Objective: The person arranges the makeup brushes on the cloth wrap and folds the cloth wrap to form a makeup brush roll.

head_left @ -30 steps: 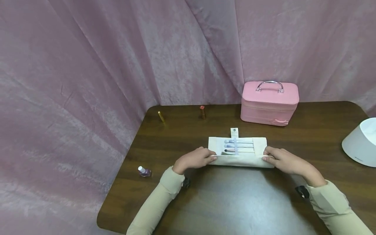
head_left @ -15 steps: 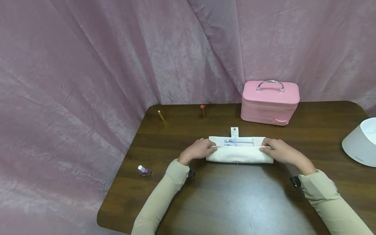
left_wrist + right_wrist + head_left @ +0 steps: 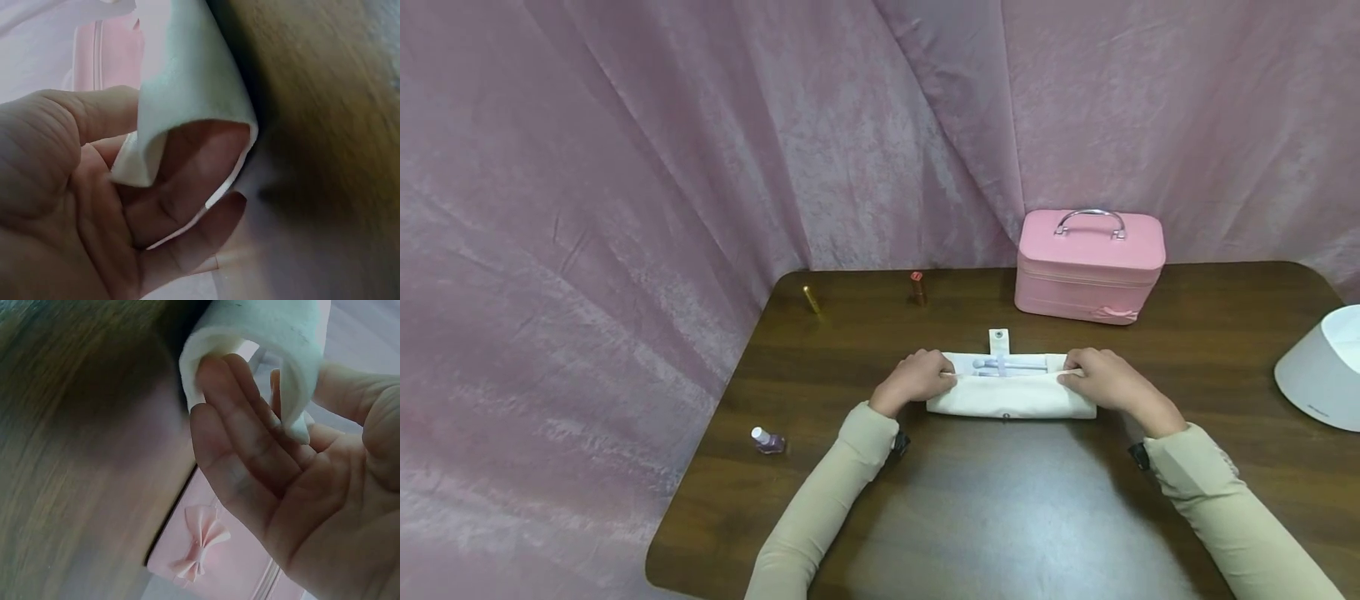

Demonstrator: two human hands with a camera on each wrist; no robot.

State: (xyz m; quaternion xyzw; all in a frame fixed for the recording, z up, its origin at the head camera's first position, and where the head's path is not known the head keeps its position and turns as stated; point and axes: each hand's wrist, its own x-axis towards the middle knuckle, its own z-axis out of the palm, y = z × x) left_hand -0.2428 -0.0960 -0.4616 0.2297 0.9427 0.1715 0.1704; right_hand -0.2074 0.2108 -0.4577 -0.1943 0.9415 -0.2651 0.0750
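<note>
A white brush roll [image 3: 1011,396] lies across the table, its near part folded over towards the back. Above the fold, makeup brushes [image 3: 1015,364] show in a strap, and a snap tab [image 3: 998,340] sticks out at the far side. My left hand [image 3: 917,379] pinches the left end of the folded edge. At the right end, my right hand [image 3: 1105,382] pinches the same edge. In the left wrist view, fingers [image 3: 194,181] reach inside the curled cloth [image 3: 194,69] while the thumb presses outside. The right wrist view has fingers [image 3: 244,431] likewise inside the curl.
A pink cosmetic case [image 3: 1086,271] with a metal handle stands behind the roll. A red-topped lipstick [image 3: 918,288] and a gold tube [image 3: 811,300] are at the back left. Purple nail polish [image 3: 768,441] stands near the left edge, a white lampshade-like object [image 3: 1318,367] at the right.
Both hands have carried the near edge of the brush roll further back over the brushes, so fewer brushes show. Both forearms have moved inward.
</note>
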